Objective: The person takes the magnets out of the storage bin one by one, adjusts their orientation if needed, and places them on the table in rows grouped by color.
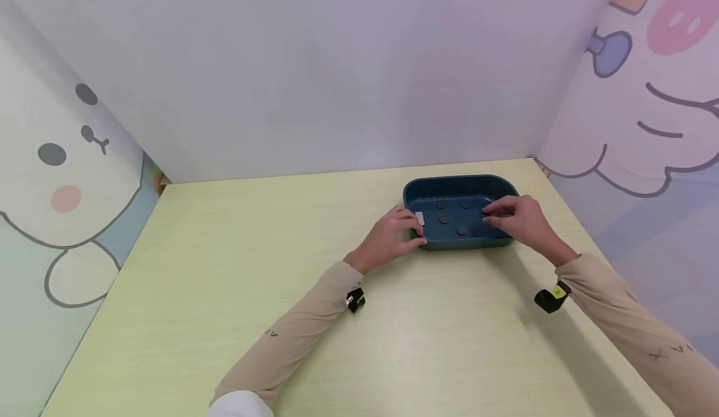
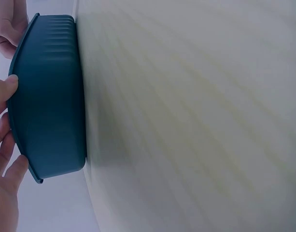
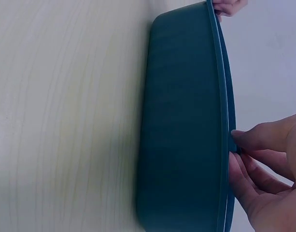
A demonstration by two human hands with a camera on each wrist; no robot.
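Note:
A dark teal plastic basin (image 1: 460,244) stands toward the back right of the table. Several small dark coin-like discs (image 1: 444,220) lie spread over its floor. My left hand (image 1: 387,236) grips the basin's rim at the near left corner; in the left wrist view its fingertips (image 2: 11,82) bend over the edge. Above the right part of the basin, my right hand (image 1: 519,220) pinches a small dark disc (image 1: 484,214) between thumb and fingers. From the right wrist camera, the basin wall (image 3: 186,116) hides the inside, and the right fingertips (image 3: 238,137) show at the rim.
Inside the basin's left end is a white label (image 1: 419,218). The pale wooden table (image 1: 224,267) reaches back to a plain light wall (image 1: 337,80). Side panels with cartoon drawings (image 1: 635,105) stand at left and right. Each wrist wears a small black camera (image 1: 550,298).

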